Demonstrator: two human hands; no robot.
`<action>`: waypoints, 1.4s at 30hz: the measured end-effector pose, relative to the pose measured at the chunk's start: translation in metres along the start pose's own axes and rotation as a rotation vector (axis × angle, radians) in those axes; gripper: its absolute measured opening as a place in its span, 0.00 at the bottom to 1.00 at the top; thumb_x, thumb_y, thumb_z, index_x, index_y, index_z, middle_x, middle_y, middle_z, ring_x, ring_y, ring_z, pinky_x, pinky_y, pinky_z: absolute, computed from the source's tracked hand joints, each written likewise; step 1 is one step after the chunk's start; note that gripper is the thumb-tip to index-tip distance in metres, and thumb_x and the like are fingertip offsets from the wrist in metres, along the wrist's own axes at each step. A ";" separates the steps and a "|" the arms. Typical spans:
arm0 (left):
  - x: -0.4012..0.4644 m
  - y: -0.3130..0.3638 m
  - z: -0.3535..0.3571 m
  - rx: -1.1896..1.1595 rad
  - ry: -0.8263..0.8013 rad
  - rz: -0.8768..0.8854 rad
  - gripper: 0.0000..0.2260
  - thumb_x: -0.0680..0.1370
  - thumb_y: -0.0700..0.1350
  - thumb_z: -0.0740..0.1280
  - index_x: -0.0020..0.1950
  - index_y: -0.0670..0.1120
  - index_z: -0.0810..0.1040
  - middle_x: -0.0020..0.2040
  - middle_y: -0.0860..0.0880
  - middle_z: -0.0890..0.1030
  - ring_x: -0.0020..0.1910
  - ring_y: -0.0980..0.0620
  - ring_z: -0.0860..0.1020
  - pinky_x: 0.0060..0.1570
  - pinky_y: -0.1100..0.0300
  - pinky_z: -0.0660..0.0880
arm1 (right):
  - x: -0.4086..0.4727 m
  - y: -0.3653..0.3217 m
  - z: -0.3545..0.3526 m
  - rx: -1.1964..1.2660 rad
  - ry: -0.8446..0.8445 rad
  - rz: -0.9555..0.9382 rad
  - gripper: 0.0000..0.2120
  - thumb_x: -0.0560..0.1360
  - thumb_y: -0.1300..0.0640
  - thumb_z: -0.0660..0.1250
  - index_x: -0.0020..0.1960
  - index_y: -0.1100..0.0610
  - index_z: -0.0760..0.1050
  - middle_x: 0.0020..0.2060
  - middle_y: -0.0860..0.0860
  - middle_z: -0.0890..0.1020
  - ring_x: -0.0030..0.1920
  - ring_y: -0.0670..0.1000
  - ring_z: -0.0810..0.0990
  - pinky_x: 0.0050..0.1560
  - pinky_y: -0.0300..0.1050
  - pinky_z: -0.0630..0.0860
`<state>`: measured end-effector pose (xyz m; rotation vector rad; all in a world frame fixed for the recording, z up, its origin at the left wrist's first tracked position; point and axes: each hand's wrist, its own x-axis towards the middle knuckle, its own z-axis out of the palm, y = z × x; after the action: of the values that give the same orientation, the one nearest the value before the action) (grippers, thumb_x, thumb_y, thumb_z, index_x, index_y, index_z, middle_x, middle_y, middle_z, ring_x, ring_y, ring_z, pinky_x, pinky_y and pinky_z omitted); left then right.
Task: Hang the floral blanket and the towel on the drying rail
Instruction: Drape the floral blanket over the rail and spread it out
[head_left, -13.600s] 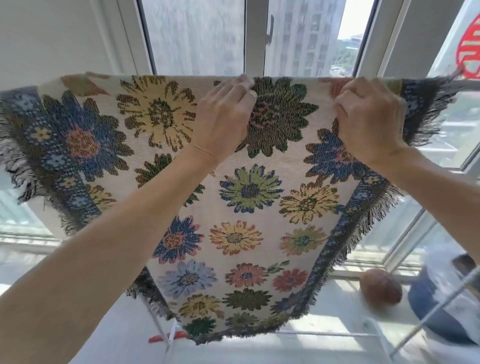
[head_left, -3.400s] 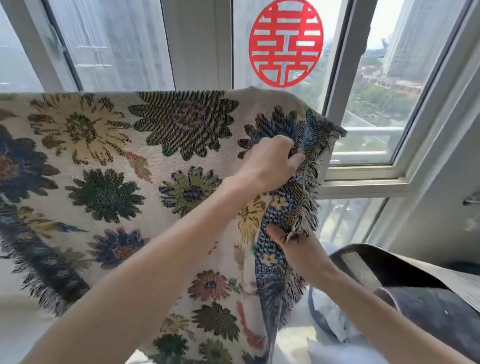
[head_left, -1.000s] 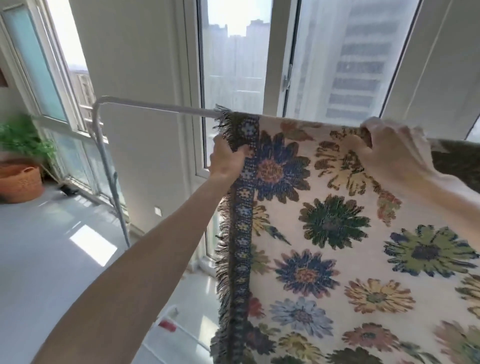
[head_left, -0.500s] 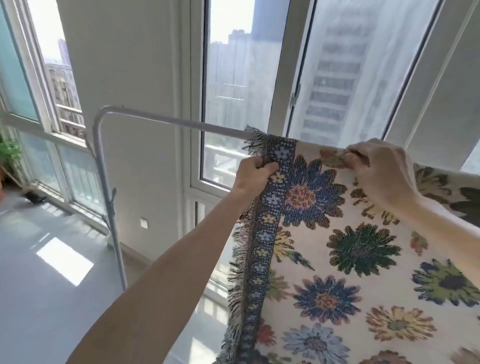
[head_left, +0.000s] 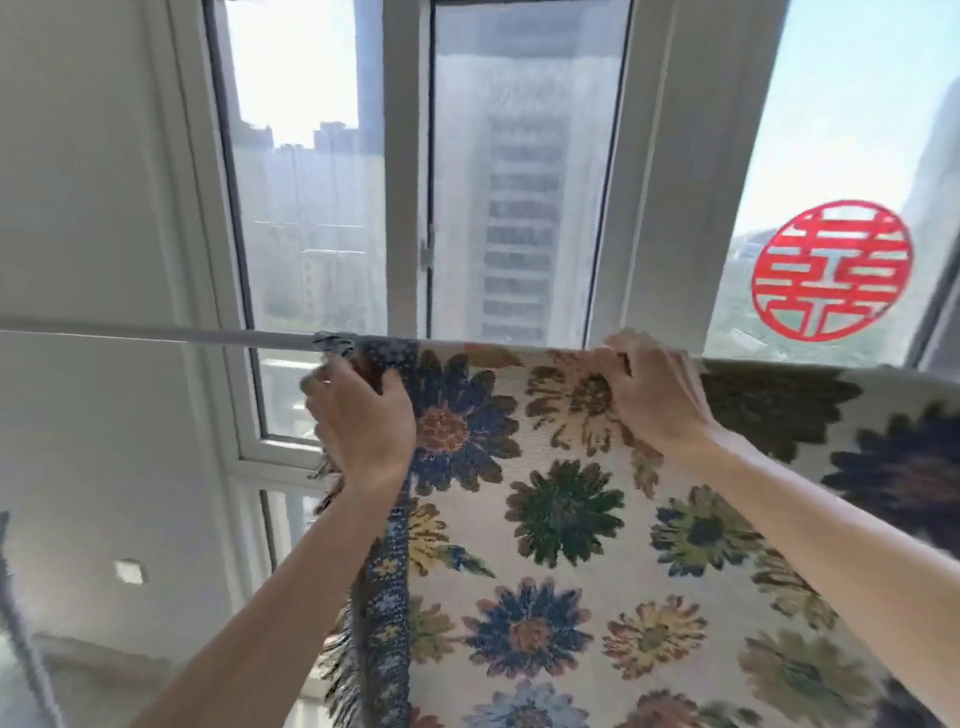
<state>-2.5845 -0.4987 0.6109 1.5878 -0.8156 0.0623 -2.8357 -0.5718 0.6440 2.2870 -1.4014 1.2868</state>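
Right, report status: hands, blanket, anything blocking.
Left hand grips floral blanket at fringed edge; right hand pinches its top fold. Blanket draped over drying rail. Towel not in view. Nothing blocking.

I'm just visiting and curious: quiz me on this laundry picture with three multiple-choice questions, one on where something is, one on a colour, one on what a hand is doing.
1. Where is the bare stretch of the drying rail?
A. left of the floral blanket
B. right of it
C. under it

2. What colour is the round paper-cut on the window?
A. blue
B. red
C. green

3. What is the right hand doing?
A. hanging idle
B. pinching the blanket's top fold
C. resting on the window frame

Answers: 1 A, the rail runs uncovered from the blanket's fringed edge to the left border. 2 B, it shows bright red against the sky. 3 B, its fingers curl onto the cloth at the rail, while the left hand grips the fringed edge.
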 end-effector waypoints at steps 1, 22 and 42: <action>-0.011 0.006 0.004 0.023 0.150 0.132 0.17 0.79 0.46 0.65 0.66 0.44 0.66 0.66 0.40 0.72 0.67 0.42 0.70 0.72 0.52 0.61 | -0.005 0.019 -0.009 -0.064 0.034 0.026 0.14 0.82 0.49 0.58 0.55 0.57 0.78 0.53 0.52 0.83 0.51 0.53 0.80 0.58 0.51 0.73; -0.182 0.230 0.226 0.117 -0.660 0.854 0.06 0.79 0.36 0.66 0.45 0.43 0.82 0.36 0.49 0.82 0.33 0.55 0.79 0.40 0.55 0.81 | -0.059 0.338 -0.178 0.490 0.088 0.949 0.12 0.76 0.49 0.70 0.45 0.58 0.77 0.44 0.60 0.84 0.43 0.57 0.83 0.40 0.51 0.79; -0.204 0.242 0.257 0.262 -0.607 1.012 0.22 0.82 0.60 0.58 0.34 0.47 0.70 0.27 0.52 0.73 0.24 0.55 0.73 0.32 0.60 0.69 | -0.041 0.354 -0.184 -0.073 0.243 0.786 0.23 0.76 0.54 0.68 0.65 0.65 0.69 0.63 0.62 0.73 0.62 0.63 0.73 0.63 0.63 0.71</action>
<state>-2.9688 -0.6238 0.6634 1.2782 -2.1010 0.4395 -3.2309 -0.6401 0.6289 1.4780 -2.2955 1.5774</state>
